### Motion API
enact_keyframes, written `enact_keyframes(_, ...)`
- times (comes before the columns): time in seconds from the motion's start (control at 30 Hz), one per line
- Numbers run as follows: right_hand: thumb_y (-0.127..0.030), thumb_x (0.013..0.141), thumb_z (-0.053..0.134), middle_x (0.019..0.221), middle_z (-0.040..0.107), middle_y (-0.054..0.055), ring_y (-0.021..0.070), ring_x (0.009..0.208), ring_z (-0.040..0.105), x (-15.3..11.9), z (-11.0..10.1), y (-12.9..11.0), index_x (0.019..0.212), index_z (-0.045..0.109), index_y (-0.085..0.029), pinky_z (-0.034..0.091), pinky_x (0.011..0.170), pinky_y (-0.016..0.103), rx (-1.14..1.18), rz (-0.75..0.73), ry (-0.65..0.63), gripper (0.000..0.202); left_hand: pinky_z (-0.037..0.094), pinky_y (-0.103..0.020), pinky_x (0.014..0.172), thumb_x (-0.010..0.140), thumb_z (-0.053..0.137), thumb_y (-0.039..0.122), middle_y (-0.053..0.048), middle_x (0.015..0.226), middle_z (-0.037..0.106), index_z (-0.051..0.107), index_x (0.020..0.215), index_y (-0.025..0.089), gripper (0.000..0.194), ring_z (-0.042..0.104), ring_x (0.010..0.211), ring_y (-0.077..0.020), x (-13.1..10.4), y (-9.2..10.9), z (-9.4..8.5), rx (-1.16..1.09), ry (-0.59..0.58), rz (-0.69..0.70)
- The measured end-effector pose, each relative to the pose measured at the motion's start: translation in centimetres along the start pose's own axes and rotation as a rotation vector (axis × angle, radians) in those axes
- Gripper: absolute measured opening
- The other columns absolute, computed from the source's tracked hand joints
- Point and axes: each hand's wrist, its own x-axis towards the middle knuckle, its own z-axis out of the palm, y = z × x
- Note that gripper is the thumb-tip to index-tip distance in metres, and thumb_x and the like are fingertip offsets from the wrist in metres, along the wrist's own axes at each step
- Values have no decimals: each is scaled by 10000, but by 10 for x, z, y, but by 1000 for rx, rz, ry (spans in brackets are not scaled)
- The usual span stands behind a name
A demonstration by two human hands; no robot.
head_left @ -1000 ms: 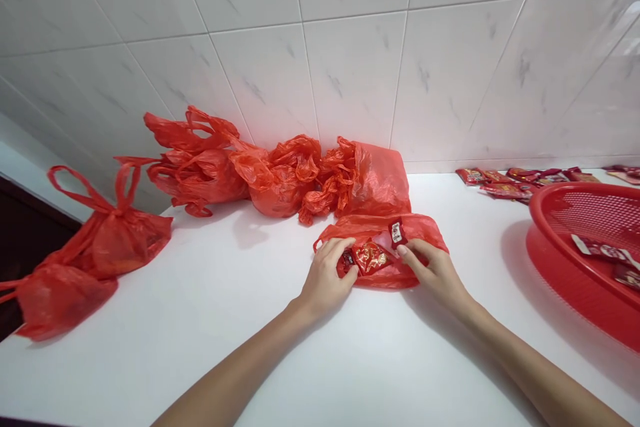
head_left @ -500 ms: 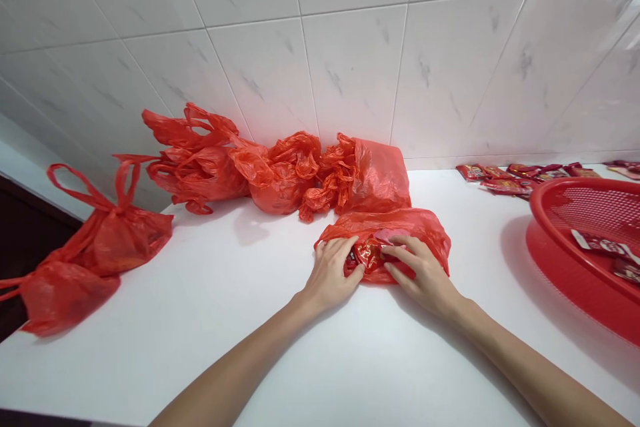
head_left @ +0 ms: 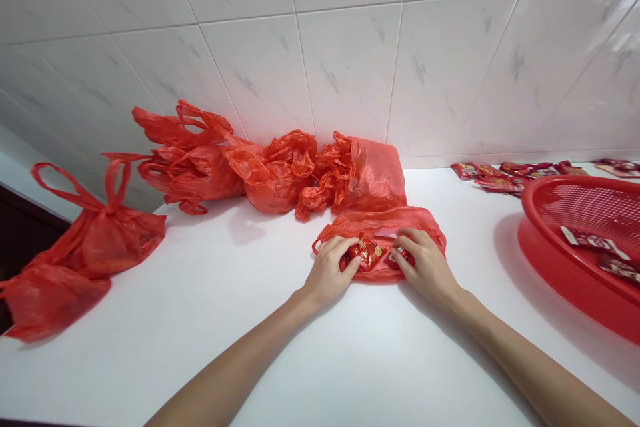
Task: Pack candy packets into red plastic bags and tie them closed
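Observation:
A red plastic bag (head_left: 385, 219) lies on the white table in front of me, its mouth spread open towards me. Shiny red wrapped snack packets (head_left: 369, 252) show in the opening, with something pale pink behind them. My left hand (head_left: 331, 268) grips the left side of the bag's mouth, fingers bent over it and thumb beside the packets. On the right side, my right hand (head_left: 423, 263) has its fingers curled inside the mouth, around a small dark red packet (head_left: 399, 255). The hands partly cover what lies inside.
Several filled red bags (head_left: 195, 170) line the tiled wall, and two knotted ones (head_left: 120, 233) sit at the left edge. To the right stands a red mesh basket (head_left: 537, 203) with packets inside. More snack packets (head_left: 500, 185) lie behind it.
Both hands have shifted slightly within the bag's mouth. My right fingers have moved right and closed around a small packet, so the red packet between the hands shows more fully.

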Motion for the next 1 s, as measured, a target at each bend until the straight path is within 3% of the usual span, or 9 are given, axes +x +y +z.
enact_keyframes(0.07, -279, 971, 525, 1210, 672, 157, 318, 1075, 655, -1, 5, 7, 973, 745, -200, 558, 867, 482, 3, -12, -32, 233, 487, -439, 978, 929, 575, 286, -89, 1130, 710, 697, 1170, 215, 279, 646, 1057, -248, 0, -2, 2, 10, -33, -2)
enact_keyframes(0.23, -303, 987, 482, 1154, 723, 161, 313, 1035, 702, 4, 4, 9, 1109, 737, -186, 585, 867, 488, 151, 22, -57, 306, 471, -481, 1032, 941, 565, 316, -108, 1249, 681, 681, 1222, 220, 319, 625, 1159, -280, -3, -7, 5, 41, -58, -26)
enact_keyframes(0.37, -358, 971, 550, 941, 764, 84, 228, 812, 720, 11, -17, -9, 982, 722, -199, 596, 742, 370, 574, 183, -52, 235, 456, -507, 1051, 916, 585, 284, -119, 1275, 680, 632, 1285, 212, 379, 615, 1191, -294, -2, -2, 1, 4, -28, -21)
enact_keyframes(0.43, -411, 928, 635, 757, 719, 37, 187, 676, 676, 12, -26, -19, 861, 700, -193, 570, 667, 322, 768, 288, -98, 236, 443, -509, 1068, 906, 601, 284, -127, 1295, 677, 625, 1287, 205, 390, 610, 1206, -297, -2, 5, -3, -43, 6, -12)
enact_keyframes(0.53, -446, 852, 732, 703, 658, 4, 160, 630, 633, 11, -30, -30, 817, 681, -187, 540, 631, 298, 960, 348, -175, 266, 452, -480, 1075, 895, 634, 310, -134, 1283, 689, 637, 1264, 187, 388, 620, 1203, -294, -4, 18, -9, -215, 14, -10)
enact_keyframes(0.63, -463, 831, 757, 726, 650, 6, 159, 642, 626, 8, -27, -36, 837, 666, -188, 541, 623, 300, 1024, 349, -190, 290, 524, -415, 997, 917, 634, 365, -121, 1187, 734, 663, 1214, 172, 355, 680, 1108, -267, -6, 29, -11, -539, -60, -89)
enact_keyframes(0.73, -463, 825, 771, 796, 671, 16, 165, 673, 639, 7, -24, -40, 945, 627, -205, 555, 617, 297, 1086, 361, -118, 319, 580, -370, 880, 887, 684, 419, -118, 1122, 759, 698, 1160, 157, 379, 721, 992, -250, -6, 34, -9, -787, -58, -225)
enact_keyframes(0.83, -456, 820, 787, 880, 707, 36, 185, 760, 672, 7, -27, -44, 1049, 583, -222, 570, 664, 301, 1169, 401, -128, 386, 603, -350, 798, 836, 744, 453, -118, 1088, 769, 717, 1145, 146, 437, 732, 875, -226, -5, 37, -9, -882, -10, -301)
enact_keyframes(1.0, -481, 869, 735, 811, 690, 34, 180, 774, 645, 8, -31, -48, 867, 680, -180, 546, 735, 299, 1140, 346, -294, 306, 605, -329, 792, 830, 760, 432, -108, 1049, 779, 744, 1119, 146, 406, 733, 848, -213, -6, 45, -15, -878, 45, -314)
